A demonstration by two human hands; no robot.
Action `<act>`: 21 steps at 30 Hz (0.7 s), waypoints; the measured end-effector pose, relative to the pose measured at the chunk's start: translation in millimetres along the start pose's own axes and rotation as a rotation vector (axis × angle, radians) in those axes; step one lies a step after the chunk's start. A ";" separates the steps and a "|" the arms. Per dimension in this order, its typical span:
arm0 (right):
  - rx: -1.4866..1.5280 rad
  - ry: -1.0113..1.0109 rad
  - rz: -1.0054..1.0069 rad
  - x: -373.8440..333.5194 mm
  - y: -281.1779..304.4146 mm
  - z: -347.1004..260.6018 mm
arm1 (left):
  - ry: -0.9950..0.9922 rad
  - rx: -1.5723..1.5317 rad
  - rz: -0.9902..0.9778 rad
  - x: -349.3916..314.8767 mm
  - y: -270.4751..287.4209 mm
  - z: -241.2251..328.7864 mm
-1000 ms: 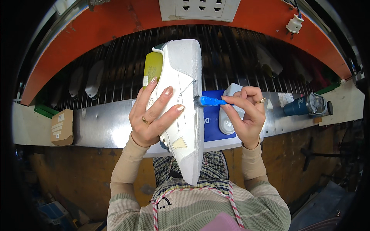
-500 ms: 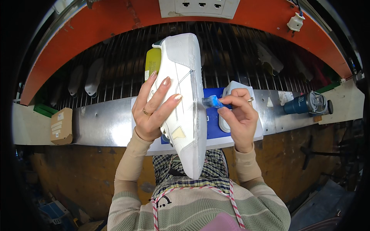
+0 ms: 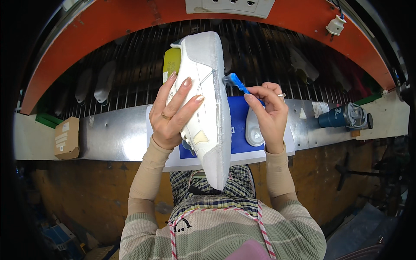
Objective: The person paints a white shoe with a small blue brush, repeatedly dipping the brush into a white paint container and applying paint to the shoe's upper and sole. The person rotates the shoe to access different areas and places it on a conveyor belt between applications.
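My left hand [image 3: 171, 115] grips a white shoe upper [image 3: 203, 99] with grey toe and heel panels, held on its side and upright in front of me. A yellow-green last [image 3: 172, 60] shows at its opening. Between the thumb and fingers of my right hand [image 3: 269, 108] is a small blue-handled brush [image 3: 238, 82]. Its bristles touch or nearly touch the shoe's lower edge, below the heel end. Beneath my right hand a white sole [image 3: 255, 132] lies on a blue and white sheet [image 3: 238, 147].
A dark conveyor of rods [image 3: 143, 60] runs behind the metal ledge [image 3: 112, 138], with several shoe parts on it. A cardboard box [image 3: 66, 138] stands at left, a blue tumbler [image 3: 340, 116] at right. A white plug [image 3: 336, 25] hangs from the orange frame [image 3: 294, 24].
The brush has moved up along the shoe's edge toward the far end, and its handle now shows more. My left hand keeps its hold; the shoe sits slightly higher in view.
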State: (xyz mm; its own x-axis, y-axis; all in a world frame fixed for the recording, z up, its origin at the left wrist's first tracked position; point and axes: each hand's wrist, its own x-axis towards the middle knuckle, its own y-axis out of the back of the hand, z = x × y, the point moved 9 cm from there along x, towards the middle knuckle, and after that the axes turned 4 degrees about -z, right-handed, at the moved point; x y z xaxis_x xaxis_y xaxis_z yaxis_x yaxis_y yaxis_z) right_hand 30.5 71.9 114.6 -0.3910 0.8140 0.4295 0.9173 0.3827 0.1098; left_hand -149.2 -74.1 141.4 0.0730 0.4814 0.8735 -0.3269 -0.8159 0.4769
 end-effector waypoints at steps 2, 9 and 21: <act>-0.016 0.001 -0.038 -1.5 -3.9 1.3 | 0.005 0.000 -0.009 -0.2 -0.7 -1.7; -0.135 0.089 -0.135 -31.7 0.2 -22.6 | -0.006 0.031 -0.038 2.1 1.8 -7.3; -0.439 0.392 0.011 -26.4 -3.9 -63.5 | -0.020 0.048 -0.069 1.1 3.4 -2.5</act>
State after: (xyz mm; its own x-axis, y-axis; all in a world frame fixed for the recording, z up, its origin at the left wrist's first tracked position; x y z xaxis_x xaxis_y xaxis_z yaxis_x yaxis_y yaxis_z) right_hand 42.0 21.1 159.7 -0.4012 0.5628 0.7227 0.8990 0.0906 0.4285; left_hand -152.6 -75.6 143.7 0.1125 0.5309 0.8399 -0.2745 -0.7958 0.5398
